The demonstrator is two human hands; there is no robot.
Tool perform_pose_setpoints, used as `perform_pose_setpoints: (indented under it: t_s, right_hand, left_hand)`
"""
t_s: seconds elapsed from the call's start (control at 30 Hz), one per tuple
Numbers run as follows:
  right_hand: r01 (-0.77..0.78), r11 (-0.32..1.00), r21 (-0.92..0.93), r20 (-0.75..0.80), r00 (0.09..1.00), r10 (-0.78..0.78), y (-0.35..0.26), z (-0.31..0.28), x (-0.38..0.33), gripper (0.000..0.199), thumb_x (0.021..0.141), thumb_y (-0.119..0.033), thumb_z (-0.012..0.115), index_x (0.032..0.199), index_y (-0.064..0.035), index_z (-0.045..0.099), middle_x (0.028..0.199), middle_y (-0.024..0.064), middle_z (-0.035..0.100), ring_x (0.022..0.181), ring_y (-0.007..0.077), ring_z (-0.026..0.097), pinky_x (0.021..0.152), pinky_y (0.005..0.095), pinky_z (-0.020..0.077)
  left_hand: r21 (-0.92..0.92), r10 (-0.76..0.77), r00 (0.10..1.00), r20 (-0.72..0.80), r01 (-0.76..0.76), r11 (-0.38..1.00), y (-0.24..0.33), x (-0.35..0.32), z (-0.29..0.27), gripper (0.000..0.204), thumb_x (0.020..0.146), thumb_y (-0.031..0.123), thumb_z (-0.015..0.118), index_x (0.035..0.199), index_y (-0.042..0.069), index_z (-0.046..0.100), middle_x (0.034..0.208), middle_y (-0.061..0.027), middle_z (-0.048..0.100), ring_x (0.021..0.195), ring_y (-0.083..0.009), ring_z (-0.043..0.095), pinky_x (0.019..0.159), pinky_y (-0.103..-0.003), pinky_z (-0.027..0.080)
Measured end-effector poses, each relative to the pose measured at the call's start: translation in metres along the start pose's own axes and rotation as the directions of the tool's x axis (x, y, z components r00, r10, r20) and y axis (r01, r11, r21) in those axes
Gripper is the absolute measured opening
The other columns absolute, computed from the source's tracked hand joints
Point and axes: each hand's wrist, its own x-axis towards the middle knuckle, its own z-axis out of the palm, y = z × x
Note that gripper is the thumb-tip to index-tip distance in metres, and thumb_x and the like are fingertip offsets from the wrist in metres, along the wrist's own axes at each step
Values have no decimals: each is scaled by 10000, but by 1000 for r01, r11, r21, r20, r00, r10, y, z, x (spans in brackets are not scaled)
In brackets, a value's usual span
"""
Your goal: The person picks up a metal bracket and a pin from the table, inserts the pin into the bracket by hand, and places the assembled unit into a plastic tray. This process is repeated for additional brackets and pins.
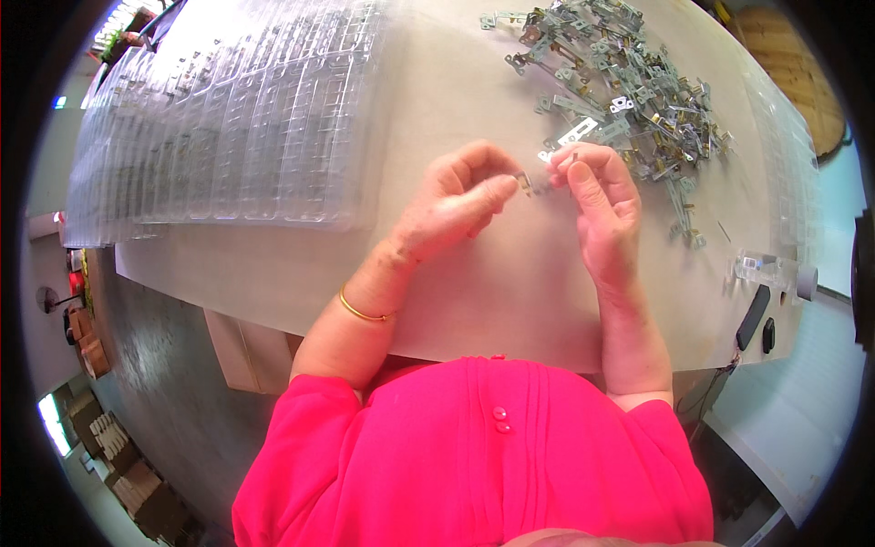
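My left hand [456, 202] and my right hand [597, 196] meet above the middle of the pale table [474, 292]. Between their fingertips they pinch one small metal bracket [538, 182]. The left thumb and forefinger grip its left end, the right fingers its right end. Just beyond the right hand lies a heap of several similar metal brackets [620, 82], spread over the far right of the table. A gold bangle [360, 312] circles my left wrist.
Clear plastic blister trays [237, 118] are stacked across the far left of the table. A clear tape roll [775, 272] and a black object [753, 317] lie at the right edge. Cardboard boxes [118, 465] stand on the floor at the lower left.
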Motion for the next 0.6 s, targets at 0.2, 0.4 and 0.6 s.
perform_pose_setpoints:
  t_s: [0.2,0.4,0.6]
  right_hand:
    - [294,905,-307,205,949,-239,2,4,-1,65,943,0,649,995,-32,626,1074,88,662,960,174,626,890,302,496]
    - [424,782,-457,259,904,-339,8,3,0,80,927,19,663,987,-21,626,1065,103,662,947,194,639,868,306,505]
    - [81,982,170,-28,997,-77,9,2,-1,119,1035,-85,559,1099,-7,622,1093,76,657,982,154,646,907,339,552]
  left_hand:
    - [-78,-38,999,-17,37,996,4,1,-5,193,1000,211,628,1060,27,625,729,5,574,528,-51,461,451,-204,343]
    - [-283,-89,993,73,106,953,6,2,-8,413,1056,382,479,1140,1,615,780,-71,655,489,-116,551,446,-217,394]
    - [-327,76,993,92,-41,944,-8,8,-18,493,1050,348,468,1319,-58,546,1078,-190,689,785,-241,702,688,-321,553]
